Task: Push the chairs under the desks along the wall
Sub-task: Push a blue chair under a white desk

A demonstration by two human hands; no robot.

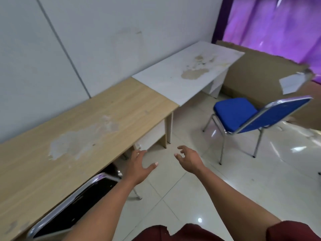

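Blue upholstery marks the chair not yet pushed in: it stands on the pale tiled floor to the right, well apart from both hands, its seat turned toward the white worktop but wholly clear of that worktop's front edge, its chrome-framed backrest leaning toward the lower right. The white worktop sits against the grey wall, end to end with a wood-grain worktop nearer the camera; both tops carry worn, peeled patches. A black chair with a chrome frame is tucked at the wood-grain worktop, its backrest close against the front edge at the lower left and its seat hidden beneath. The left hand is stretched forward with the fingers spread and holding nothing, just beyond the top corner of the black chair's backrest and not touching it, hovering over the floor near the worktop's end panel. The right hand is likewise empty, fingers loosely curled and apart, out over the tiles between the worktops and the blue chair, nearer the left hand than the chair. Behind the blue chair a brown cardboard sheet leans below a purple curtain.
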